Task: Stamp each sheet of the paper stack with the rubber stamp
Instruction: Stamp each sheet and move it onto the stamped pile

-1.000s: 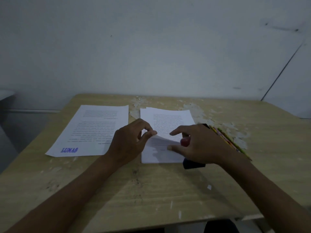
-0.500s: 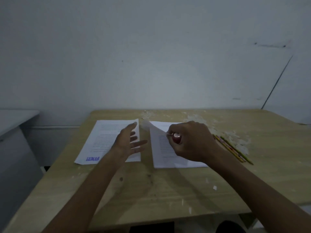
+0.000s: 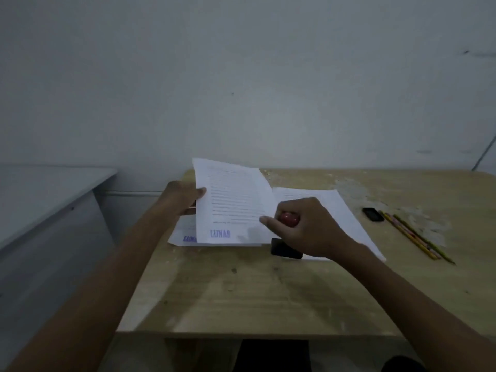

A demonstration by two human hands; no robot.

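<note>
My left hand pinches the left edge of a printed sheet and holds it tilted above the table. That sheet bears a blue stamp mark at its lower left. Under it lies another stamped sheet, mostly hidden. My right hand grips the rubber stamp by its red knob; the stamp's black base sits at the near left corner of the paper stack. The stack lies flat to the right, partly covered by my hand.
A small black object and several pencils lie right of the stack on the worn wooden table. A grey desk stands at the left, with a gap between. The white wall rises just behind.
My left hand lifted the top sheet off the right stack and carried it left over the stamped sheet. My right hand kept the stamp and lowered it near the stack's corner.
</note>
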